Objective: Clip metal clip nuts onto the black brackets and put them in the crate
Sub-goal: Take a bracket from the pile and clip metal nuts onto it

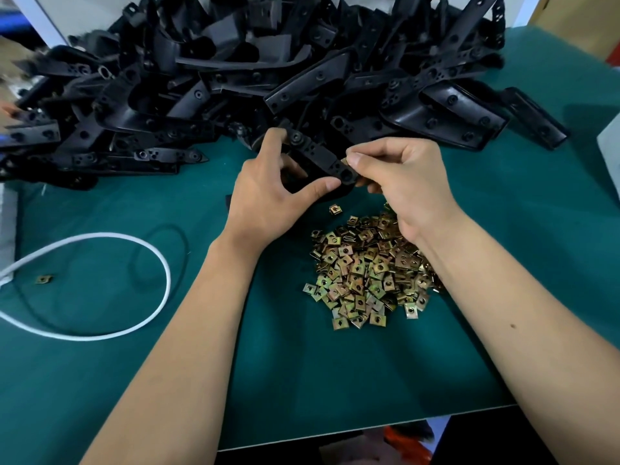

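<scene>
Nearby, bracket heap [251,72], clip nut pile [365,273], white cord [157,260].

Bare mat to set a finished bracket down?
Free: green mat between the forearms, below the clip nut pile; also inside the white cable loop. Crowded: bracket heap across the far side.

Green-topped work table [302,380], white cable [161,260] looped on it, white upright [43,25] behind
</scene>
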Motion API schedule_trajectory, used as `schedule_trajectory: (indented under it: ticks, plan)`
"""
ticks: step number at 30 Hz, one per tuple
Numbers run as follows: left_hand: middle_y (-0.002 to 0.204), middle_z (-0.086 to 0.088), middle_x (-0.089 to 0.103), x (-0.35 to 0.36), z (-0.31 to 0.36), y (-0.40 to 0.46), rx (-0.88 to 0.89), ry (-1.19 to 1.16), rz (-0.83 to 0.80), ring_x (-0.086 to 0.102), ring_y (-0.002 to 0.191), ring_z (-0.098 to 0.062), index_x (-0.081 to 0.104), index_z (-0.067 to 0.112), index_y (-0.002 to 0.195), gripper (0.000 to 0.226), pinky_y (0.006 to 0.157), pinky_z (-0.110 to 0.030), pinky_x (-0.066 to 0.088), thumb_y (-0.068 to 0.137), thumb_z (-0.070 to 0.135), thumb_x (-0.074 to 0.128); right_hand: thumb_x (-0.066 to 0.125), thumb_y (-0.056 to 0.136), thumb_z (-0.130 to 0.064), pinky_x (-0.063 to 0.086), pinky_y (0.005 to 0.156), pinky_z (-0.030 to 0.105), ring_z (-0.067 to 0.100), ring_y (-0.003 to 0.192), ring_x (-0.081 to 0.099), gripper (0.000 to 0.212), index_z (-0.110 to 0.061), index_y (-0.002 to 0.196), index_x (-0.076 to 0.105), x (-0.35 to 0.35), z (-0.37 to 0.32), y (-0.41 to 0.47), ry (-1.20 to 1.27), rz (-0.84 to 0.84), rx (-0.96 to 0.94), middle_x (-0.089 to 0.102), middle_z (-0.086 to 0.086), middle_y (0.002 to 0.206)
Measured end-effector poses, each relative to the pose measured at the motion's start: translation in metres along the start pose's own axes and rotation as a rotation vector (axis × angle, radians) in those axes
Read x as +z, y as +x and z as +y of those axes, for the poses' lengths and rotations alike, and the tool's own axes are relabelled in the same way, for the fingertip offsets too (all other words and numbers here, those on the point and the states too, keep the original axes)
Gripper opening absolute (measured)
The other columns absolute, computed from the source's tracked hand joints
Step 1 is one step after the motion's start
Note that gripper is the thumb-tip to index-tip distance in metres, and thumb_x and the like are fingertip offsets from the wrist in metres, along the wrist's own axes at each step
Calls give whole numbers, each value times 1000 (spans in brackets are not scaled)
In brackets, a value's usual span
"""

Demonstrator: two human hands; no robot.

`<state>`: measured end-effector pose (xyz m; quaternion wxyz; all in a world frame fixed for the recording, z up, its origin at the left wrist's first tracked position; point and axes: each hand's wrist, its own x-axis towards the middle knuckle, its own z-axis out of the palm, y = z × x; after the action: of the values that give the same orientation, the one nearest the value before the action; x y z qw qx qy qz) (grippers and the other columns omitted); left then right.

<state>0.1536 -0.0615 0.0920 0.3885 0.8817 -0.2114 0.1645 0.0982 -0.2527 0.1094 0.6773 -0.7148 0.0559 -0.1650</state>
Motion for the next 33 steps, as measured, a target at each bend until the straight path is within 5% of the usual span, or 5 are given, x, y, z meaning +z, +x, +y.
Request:
schedule_trajectory:
  ticks: [11, 33]
  plan:
    - [90, 9, 72, -3, 2, 0, 4, 20, -35, 67, 80, -12, 43, 20, 127, 85, 72, -41, 56, 71, 78, 71, 67, 98, -13, 52, 72, 29, 13, 82, 72, 16, -17, 94, 82, -4, -1, 4, 45, -84, 69, 80, 4, 90]
    - [84, 13, 69, 3, 2, -1, -15, 64, -64, 61, 76, -2, 37, 30, 121, 82, 62, -21, 42, 67, 84, 67, 78, 87, -7, 47, 66, 9, -3, 72, 69, 11, -18, 88, 81, -1, 8, 3, -29, 5, -36, 79, -7, 79]
